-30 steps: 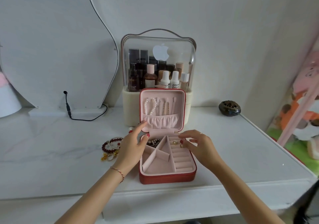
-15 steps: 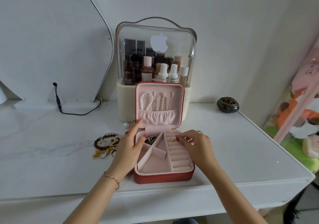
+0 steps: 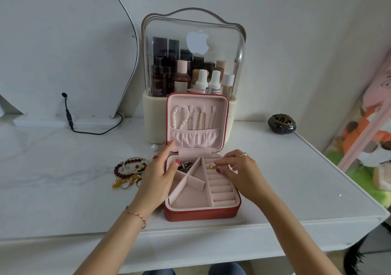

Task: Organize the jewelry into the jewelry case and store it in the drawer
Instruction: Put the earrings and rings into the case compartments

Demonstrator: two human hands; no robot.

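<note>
A red jewelry case [image 3: 201, 213] with pink lining stands open on the white table, lid upright. A pearl string [image 3: 179, 117] and thin chains hang in the lid. Dark chains [image 3: 186, 166] lie in the back left compartment. My right hand [image 3: 239, 172] pinches a small gold ring [image 3: 211, 166] at the top of the ring rolls. My left hand [image 3: 157, 175] rests on the case's left edge, thumb inside the rim, fingers straight. A pile of beaded bracelets and gold pieces [image 3: 129, 172] lies left of the case.
A clear-domed cosmetics organizer [image 3: 190, 63] full of bottles stands right behind the case. A loose pearl [image 3: 154, 147] lies beside it. A mirror base with a black cable [image 3: 69, 118] is at the back left, a dark round pot [image 3: 281, 122] at the back right.
The view has shifted slightly. My right hand has kept the ring at the top ring roll; my left hand stays on the case's left edge.
</note>
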